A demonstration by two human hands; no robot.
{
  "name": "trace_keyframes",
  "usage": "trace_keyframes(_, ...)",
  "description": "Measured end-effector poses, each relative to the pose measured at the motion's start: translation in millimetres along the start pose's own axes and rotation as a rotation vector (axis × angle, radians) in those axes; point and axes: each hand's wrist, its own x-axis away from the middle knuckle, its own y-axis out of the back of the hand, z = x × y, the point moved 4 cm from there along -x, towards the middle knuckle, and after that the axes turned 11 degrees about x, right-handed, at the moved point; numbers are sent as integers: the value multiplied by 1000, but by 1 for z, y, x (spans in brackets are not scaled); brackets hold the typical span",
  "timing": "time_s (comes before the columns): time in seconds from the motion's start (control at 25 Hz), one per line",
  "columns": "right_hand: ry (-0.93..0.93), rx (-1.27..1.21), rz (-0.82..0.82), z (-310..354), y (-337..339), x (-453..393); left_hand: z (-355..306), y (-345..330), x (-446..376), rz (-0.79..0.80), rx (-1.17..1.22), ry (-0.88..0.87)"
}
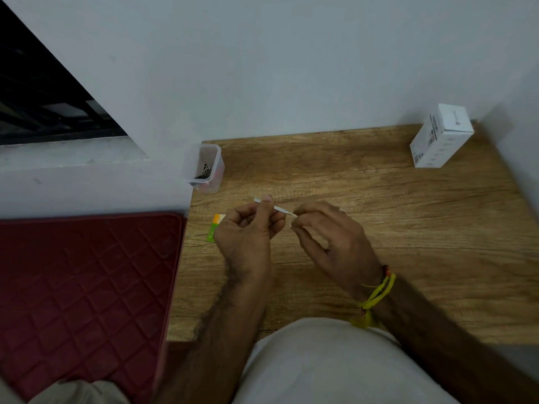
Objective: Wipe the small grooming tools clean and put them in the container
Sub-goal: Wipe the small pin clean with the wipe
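1. Silver thin metal grooming tool (278, 209) pinched in my left hand (248, 237) above the wooden table (379, 214).
2. My right hand (332, 237) fingertips pinch its tip.
3. Clear plastic container (205, 167) stands at the table's far-left corner.

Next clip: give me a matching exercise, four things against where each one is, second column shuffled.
Things:
1. clear container
2. white box
3. thin metal tool
4. green and orange packet

Places:
A. held between both hands, the left hand and the right hand
B. far right corner of the wooden table
C. far left corner of the table, by the wall
D. flat on the table, partly behind the left hand

Pairs: 1-C, 2-B, 3-A, 4-D
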Motion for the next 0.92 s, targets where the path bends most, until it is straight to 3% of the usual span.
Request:
trace_keyframes(0.2,-99,-87,-54,-11,3,-2,-3,-3,5,99,22,6)
trace_keyframes(0.36,-352,-319,73,-23,8,-2,-5,2,-3,387,-264,-154)
trace_keyframes(0.44,-509,-449,135,-29,11,-4,-4,4,-1,447,-354,-214)
trace_keyframes(0.64,-764,-717,196,-33,17,-15,-14,3,-4,660,-810,-768)
trace_keyframes(0.68,-779,-749,191,-32,16,-17,-14,2,-5,674,-858,-799)
trace_keyframes(0.76,-800,-753,110,-34,15,-19,-8,2,-3,640,-828,-638)
trace_keyframes(0.84,-808,-655,-66,-40,18,-19,3,0,4,570,-639,-243)
trace_keyframes(0.92,-672,-379,-175,-41,23,-17,10,0,10,503,-436,35)
